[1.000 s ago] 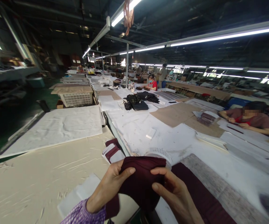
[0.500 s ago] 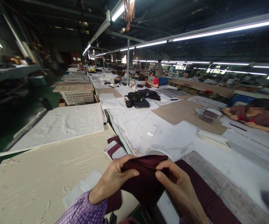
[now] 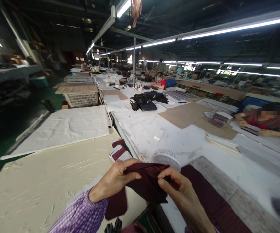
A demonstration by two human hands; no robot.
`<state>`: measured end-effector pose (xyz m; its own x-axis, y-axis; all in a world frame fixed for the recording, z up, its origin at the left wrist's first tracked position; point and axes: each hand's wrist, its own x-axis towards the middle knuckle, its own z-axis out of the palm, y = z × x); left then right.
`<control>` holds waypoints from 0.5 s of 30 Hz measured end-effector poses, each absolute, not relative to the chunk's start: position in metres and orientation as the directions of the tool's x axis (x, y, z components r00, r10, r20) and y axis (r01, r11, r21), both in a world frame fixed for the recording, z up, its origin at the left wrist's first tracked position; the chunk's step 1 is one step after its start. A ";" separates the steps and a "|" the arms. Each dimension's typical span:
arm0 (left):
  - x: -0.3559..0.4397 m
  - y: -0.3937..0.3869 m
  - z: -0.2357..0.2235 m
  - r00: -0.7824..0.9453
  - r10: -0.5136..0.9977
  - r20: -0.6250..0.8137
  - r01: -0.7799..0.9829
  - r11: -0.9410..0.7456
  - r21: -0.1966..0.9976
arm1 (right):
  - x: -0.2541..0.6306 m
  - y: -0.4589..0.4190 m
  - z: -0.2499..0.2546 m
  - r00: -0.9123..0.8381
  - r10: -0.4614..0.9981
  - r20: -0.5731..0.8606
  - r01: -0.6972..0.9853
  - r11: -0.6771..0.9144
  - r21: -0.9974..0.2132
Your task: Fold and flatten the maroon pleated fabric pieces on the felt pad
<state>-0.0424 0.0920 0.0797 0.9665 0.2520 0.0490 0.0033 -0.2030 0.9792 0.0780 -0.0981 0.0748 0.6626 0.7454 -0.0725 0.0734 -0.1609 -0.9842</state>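
Observation:
Both my hands hold a folded piece of dark maroon fabric (image 3: 147, 184) just above the table's near edge. My left hand (image 3: 114, 181), in a purple checked sleeve, pinches its left side with thumb on top. My right hand (image 3: 181, 194) grips the right side, fingers curled over the cloth. Another maroon strip (image 3: 210, 204) lies on the table under my right hand. A small white fan (image 3: 167, 158) sits just beyond the fabric.
A cream sheet (image 3: 45, 181) covers the table at left, with a stack of maroon and white pieces (image 3: 119, 152) by the seam. A seated person (image 3: 266, 121) works at right near brown cardboard (image 3: 186, 115). Black garments (image 3: 146, 102) and a white basket (image 3: 80, 98) lie farther back.
The fabric has been gathered into a narrower, flatter fold and lowered slightly. My hands have drawn closer together, and the fan behind it shows more fully.

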 end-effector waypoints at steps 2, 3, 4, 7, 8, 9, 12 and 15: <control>-0.042 0.093 0.078 0.963 0.266 0.052 -0.005 -0.175 0.984 | 0.077 -0.099 0.073 0.675 0.737 -0.028 0.136 -0.161 -0.978; -0.042 0.093 0.077 0.961 0.272 0.049 -0.010 -0.143 0.990 | 0.077 -0.099 0.072 0.683 0.730 0.020 0.186 -0.146 -0.972; -0.042 0.093 0.076 0.960 0.277 0.043 -0.016 -0.101 0.995 | 0.076 -0.099 0.071 0.685 0.724 0.085 0.250 -0.123 -0.960; -0.042 0.091 0.075 0.959 0.284 0.022 -0.043 0.067 0.997 | 0.076 -0.099 0.070 0.622 0.719 0.310 0.461 -0.015 -0.888; -0.042 0.090 0.074 0.955 0.295 0.016 -0.053 0.117 0.992 | 0.076 -0.099 0.069 0.593 0.721 0.359 0.505 0.014 -0.863; -0.043 0.089 0.074 0.951 0.309 0.008 -0.060 0.160 0.985 | 0.077 -0.099 0.069 0.576 0.722 0.383 0.526 0.031 -0.850; -0.042 0.086 0.072 0.936 0.352 -0.014 -0.087 0.268 0.959 | 0.080 -0.099 0.065 0.609 0.719 0.336 0.462 0.022 -0.887; -0.040 0.083 0.067 0.923 0.383 -0.035 -0.129 0.396 0.909 | 0.080 -0.100 0.063 0.578 0.786 0.218 0.339 0.012 -0.941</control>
<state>-0.0398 0.0825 0.0672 0.9230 0.3831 -0.0355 -0.1295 0.3961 0.9090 0.0798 -0.1003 0.0629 0.5783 0.7861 0.2183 0.3386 0.0122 -0.9408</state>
